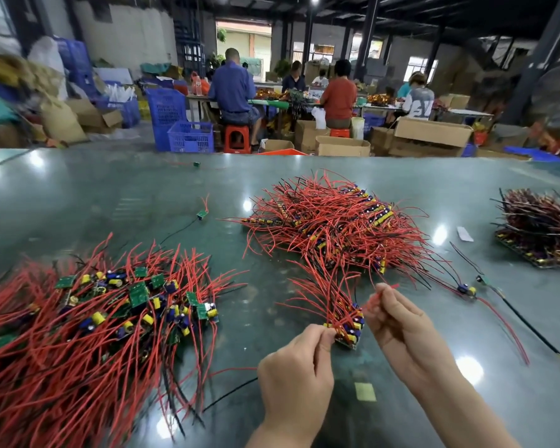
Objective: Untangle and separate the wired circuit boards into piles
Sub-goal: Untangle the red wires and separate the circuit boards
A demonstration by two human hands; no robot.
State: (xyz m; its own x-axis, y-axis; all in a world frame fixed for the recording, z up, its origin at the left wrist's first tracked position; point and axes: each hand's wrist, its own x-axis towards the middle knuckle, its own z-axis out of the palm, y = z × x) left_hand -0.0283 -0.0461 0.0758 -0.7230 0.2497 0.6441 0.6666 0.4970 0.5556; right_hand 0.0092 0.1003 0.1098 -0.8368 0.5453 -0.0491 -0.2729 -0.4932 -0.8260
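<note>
Both our hands meet above the worktop (304, 376): left hand (296, 367) pinches a small board bundle (348, 328), right hand (401, 321) pinches one red wire (374, 299) rising from it, between two piles.

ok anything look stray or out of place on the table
A few boards lie apart from the piles: a single green board between the left pile and the middle heap, another near the far edge, and two loose wired boards right of the hands.

We see a glossy, smooth green table (110, 202), red plastic-sheathed wires (333, 227), and matt cardboard boxes (432, 132).
</note>
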